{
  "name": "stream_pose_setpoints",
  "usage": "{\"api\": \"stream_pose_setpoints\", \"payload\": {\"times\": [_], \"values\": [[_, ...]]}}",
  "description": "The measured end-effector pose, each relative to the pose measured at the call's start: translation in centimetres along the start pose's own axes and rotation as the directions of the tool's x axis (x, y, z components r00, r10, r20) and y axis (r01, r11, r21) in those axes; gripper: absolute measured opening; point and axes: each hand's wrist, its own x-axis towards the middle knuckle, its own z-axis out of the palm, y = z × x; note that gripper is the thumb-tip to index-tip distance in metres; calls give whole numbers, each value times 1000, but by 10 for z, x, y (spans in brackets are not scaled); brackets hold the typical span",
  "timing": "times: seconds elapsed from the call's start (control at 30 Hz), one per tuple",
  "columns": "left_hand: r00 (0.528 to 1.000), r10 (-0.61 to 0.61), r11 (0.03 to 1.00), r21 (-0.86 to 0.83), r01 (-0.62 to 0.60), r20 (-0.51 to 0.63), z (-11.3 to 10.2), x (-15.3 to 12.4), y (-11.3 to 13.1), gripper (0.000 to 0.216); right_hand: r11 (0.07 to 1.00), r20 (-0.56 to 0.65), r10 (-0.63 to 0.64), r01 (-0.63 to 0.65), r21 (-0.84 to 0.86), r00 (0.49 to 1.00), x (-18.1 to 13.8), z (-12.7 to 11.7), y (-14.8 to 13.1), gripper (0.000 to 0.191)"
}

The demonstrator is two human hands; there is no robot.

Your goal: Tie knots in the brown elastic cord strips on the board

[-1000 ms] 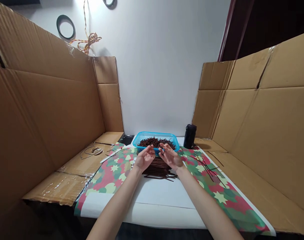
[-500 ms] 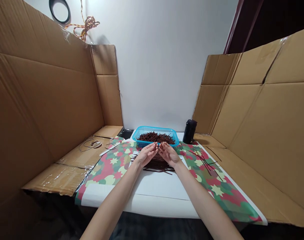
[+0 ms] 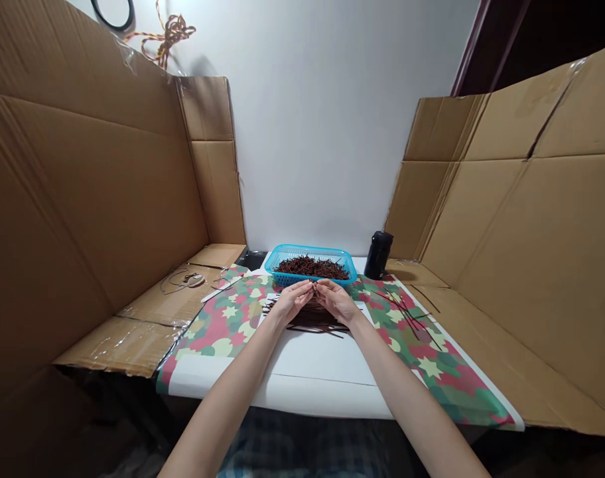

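Observation:
My left hand [image 3: 295, 299] and my right hand [image 3: 335, 300] meet at the fingertips over the middle of the table. Both are closed in a pinch on a small dark brown piece [image 3: 314, 287], mostly hidden by the fingers, so its exact kind does not show. Beneath the hands, a bundle of long thin dark brown strands [image 3: 317, 324] lies crosswise on white paper [image 3: 312, 355]. Just beyond the fingers stands a blue plastic basket [image 3: 353, 265], which holds a heap of short, curly dark brown pieces [image 3: 310, 267].
A black cylinder [image 3: 379, 255] stands at the back right. Several loose strands [image 3: 412, 318] lie on the patterned sheet [image 3: 449, 378]. At left are a white strip [image 3: 221, 289] and a small round item with thin cord [image 3: 196, 281]. Cardboard walls [image 3: 108, 186] flank both sides.
The camera view has tilted slightly down, so the scene sits a little higher or shifted. My fingertips have drawn closer together around the small dark piece.

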Motion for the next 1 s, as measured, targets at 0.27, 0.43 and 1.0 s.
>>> {"api": "stream_pose_setpoints", "payload": {"times": [0.27,0.43,1.0], "values": [[997,79,965,251,-72,-17,5,-9,5,14,985,-21,3,-7,-170,1000,-1,0,-6,22],[994,106,904,420,-81,-38,13,-15,9,15,962,-28,14,-21,-271,1000,-2,-3,-9,23],[984,174,827,546,-133,-23,21,-20,10,13,928,-56,35,-53,-368,998,-3,-7,-10,22]]}}
